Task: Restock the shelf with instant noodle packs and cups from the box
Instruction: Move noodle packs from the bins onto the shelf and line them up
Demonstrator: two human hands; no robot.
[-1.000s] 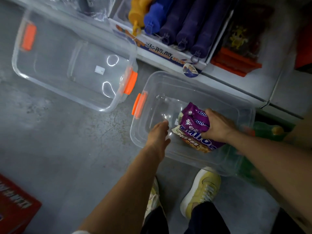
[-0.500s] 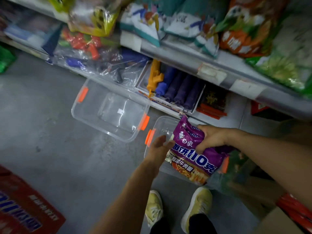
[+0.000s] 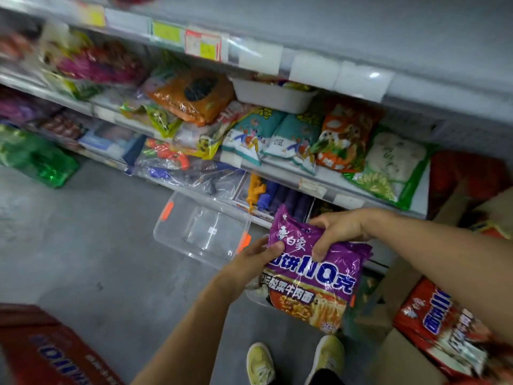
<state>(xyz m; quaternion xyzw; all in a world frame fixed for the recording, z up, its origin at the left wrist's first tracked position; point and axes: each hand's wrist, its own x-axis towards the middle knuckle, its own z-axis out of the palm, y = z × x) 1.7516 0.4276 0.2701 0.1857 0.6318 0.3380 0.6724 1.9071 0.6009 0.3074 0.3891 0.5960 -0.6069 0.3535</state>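
Note:
A purple multi-pack of instant noodles (image 3: 313,273) hangs in front of me, above the floor. My right hand (image 3: 337,229) grips its upper right part, with the thumb on the printed front. At the pack's upper left edge my left hand (image 3: 255,257) holds it, thumb pressed on the front. The clear box that held the pack is almost wholly hidden behind it. Ahead, the shelf (image 3: 313,173) carries several bagged goods. Red noodle packs (image 3: 435,323) lie in a cardboard box at the lower right.
A clear lid with orange clips (image 3: 202,229) lies on the grey floor by the shelf's foot. A red carton (image 3: 47,354) sits at the lower left. A white tub (image 3: 272,97) stands on an upper shelf. My yellow shoes (image 3: 294,359) are below.
The purple pack has come up out of the clear box. My left hand moved from the box's rim onto the pack. My view has tilted up to the shelves.

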